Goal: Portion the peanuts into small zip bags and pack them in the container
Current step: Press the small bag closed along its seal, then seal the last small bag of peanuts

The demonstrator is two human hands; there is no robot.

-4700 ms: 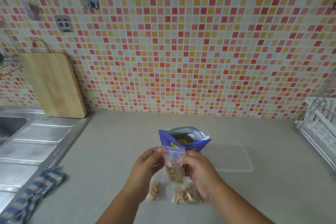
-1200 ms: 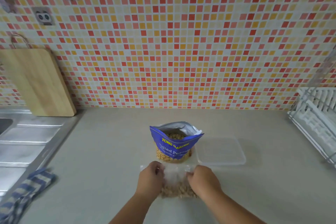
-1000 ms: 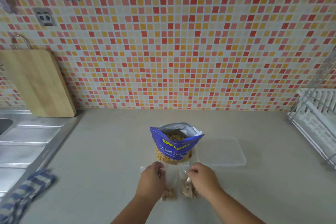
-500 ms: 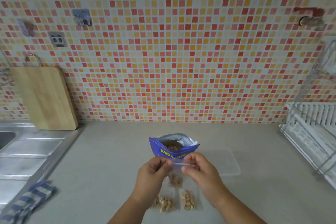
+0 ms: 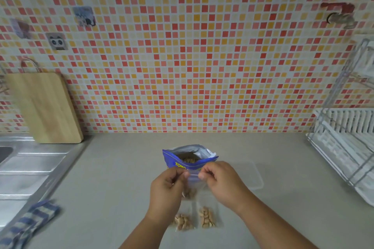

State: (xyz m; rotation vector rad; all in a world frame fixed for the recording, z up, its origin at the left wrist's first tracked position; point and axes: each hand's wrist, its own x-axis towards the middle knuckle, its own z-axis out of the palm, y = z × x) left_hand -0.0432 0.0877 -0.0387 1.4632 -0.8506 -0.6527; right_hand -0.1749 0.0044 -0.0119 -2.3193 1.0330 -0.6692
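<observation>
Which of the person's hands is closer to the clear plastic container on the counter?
Right. The right hand is at the clear plastic container's left end; the left hand is farther left, across the small zip bag both pinch.

The blue peanut pouch [image 5: 189,157] shows yellow letters "TONG", the rest hidden behind fingers.
</observation>
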